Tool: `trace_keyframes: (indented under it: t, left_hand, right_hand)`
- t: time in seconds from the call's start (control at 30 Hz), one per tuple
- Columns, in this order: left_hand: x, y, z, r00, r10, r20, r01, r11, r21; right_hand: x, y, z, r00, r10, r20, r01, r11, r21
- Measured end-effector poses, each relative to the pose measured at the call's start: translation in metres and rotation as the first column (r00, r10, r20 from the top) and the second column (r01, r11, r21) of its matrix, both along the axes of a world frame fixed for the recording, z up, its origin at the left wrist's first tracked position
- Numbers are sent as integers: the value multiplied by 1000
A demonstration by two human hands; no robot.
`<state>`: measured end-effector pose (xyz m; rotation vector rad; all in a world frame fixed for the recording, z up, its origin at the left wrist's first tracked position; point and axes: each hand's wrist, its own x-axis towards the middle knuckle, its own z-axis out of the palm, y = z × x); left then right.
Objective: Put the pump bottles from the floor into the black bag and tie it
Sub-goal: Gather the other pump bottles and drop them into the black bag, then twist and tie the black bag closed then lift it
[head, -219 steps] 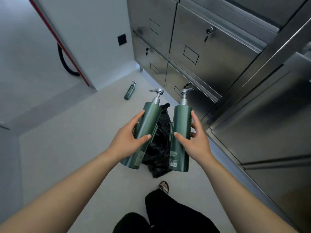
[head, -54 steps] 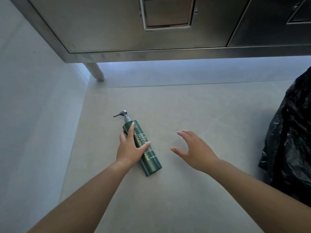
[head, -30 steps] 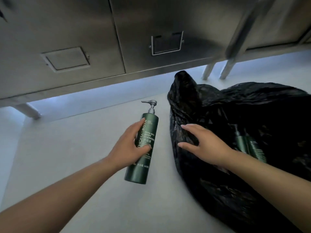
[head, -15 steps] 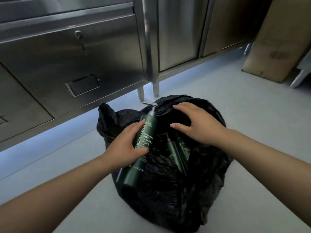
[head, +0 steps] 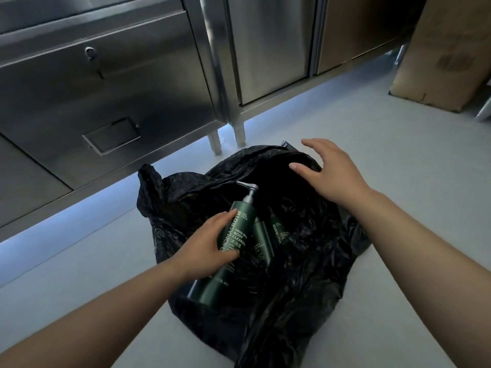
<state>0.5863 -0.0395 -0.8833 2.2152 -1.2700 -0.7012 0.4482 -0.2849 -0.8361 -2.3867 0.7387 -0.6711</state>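
this looks like a back-of-house storage or service room in a commercial place, not a home. a run of brushed stainless steel cabinets [head: 148, 83] fills the far side, with keyed locks [head: 90, 53], recessed label holders [head: 113, 135] and short round metal legs [head: 240, 132] that lift them off the ground. the floor [head: 79, 261] is plain pale grey, smooth and bare. a large brown cardboard box [head: 446, 49] stands on it at the right, beside the cabinets.
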Motion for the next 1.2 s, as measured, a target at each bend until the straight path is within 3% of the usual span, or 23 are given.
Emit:
trace_keyframes:
  t: [0.2,0.43,0.63,0.83,1.03,1.2]
  left_hand:
    - [-5,-38,-11,999,42,6,-42,998,47]
    - [3,-69,-23,992,117,-52,-120,991,-60]
    - [51,-73,-25,996,5,-88,-18,989,-145]
    - [84,-73,11,957,-228,-180,191,961,-202]
    - [111,-60,43,893,-426,-147,402,900,-166]
    - [109,-55,31,914,-387,-125,358,911,-204]
  right_hand:
    - [14,-11,-15,998,19,52,-24,995,97]
    - [8,-15,-21,998,42,-42,-40,998,47]
    - [24,-2,-19,990,-4,-139,1,1000,-18]
    - [12,39,-2,951,-242,-195,255,966,42]
    - [3,100,14,890,-428,-155,447,888,111]
    - [5,125,0,906,-420,-54,424,895,139]
